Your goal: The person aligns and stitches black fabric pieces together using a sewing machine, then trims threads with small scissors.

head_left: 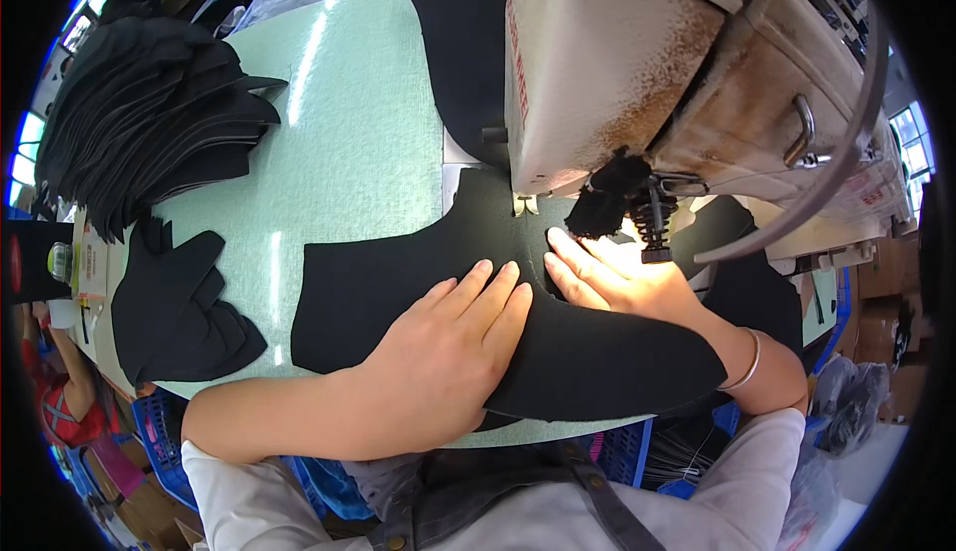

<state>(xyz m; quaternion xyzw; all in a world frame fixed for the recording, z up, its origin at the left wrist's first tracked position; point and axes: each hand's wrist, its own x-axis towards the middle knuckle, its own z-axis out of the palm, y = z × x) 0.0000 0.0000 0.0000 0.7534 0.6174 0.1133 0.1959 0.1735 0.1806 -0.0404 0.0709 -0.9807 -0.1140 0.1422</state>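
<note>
A black, boot-shaped fabric piece [358,287] lies flat on the pale green table, its upper part under the presser foot [525,206] of a sewing machine [607,63]. A seam line runs down the fabric from the foot. My left hand [448,352] rests flat on the piece, fingers stretched toward the seam. Just right of the seam, my right hand [622,277] lies with fingers extended on the fabric, lit by the machine's lamp. Its thumb is hard to make out. More black fabric [453,53] stretches away behind the foot.
A tall stack of black cut pieces [159,113] stands at the far left of the table [329,83], with a smaller pile [179,312] nearer. Blue baskets [164,441] sit below the front edge. A curved grey tube [846,173] hangs at right. Other people [75,392] are at left.
</note>
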